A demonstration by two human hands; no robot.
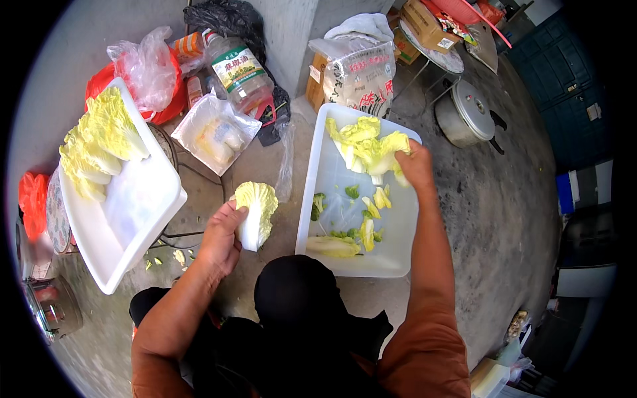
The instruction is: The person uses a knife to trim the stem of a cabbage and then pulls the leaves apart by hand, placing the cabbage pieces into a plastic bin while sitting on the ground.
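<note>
My left hand (222, 236) holds a small piece of napa cabbage (256, 214) by its side, white rib facing up, over the concrete floor between two trays. At the right, my right hand (416, 164) grips a yellow-green napa cabbage leaf (393, 149) at the far right side of a translucent plastic tray (393, 258). More cabbage leaves (356, 134) lie against that leaf. Loose yellow leaf scraps (368, 234), a broccoli floret (317, 206) and a long pale cabbage leaf (333, 246) rest lower in this tray. The white tray (134, 209) on the left holds several cabbage pieces (107, 129) along its far side.
Behind the trays stand a large plastic oil bottle (244, 74), a foil-lined bag (217, 133), a red plastic bag (171, 94) and a printed woven sack (361, 74). A lidded metal pressure cooker (465, 114) sits at the right. Cabbage scraps (179, 257) litter the floor.
</note>
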